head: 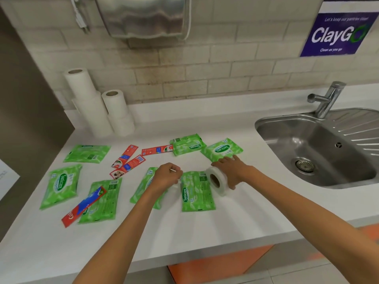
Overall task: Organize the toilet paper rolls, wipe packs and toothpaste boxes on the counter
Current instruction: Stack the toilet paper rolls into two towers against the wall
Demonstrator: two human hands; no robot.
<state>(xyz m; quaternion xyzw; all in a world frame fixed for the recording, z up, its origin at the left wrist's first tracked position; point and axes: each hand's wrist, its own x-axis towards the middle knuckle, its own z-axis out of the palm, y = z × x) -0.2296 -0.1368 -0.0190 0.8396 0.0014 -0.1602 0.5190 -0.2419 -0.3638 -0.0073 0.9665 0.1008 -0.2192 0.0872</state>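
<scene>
Well inboard, right hand (pixel 229 171) grips roll (pixel 215 182).

Tabletop (pixel 205 232): white, smooth, satin. Sink (pixel 266 128): brushed steel-looking metal; faucet (pixel 328 99) shinier. Wipe packs (pixel 61 185): glossy green plastic film, crinkled. Toothpaste boxes (pixel 128 167): glossy printed card. Toilet paper rolls (pixel 90 103): soft matt white paper; nearest toilet paper roll (pixel 215 181) shows brown card core. Wall tiles (pixel 225 64): matt, rough-looking. Dispenser (pixel 143 15): polished metal.

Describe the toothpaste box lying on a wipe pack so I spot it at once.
From the toilet paper rolls stacked back left on the counter, come toward its front edge. The toothpaste box lies slantwise over a green wipe pack. No other box rests on a pack.
</scene>
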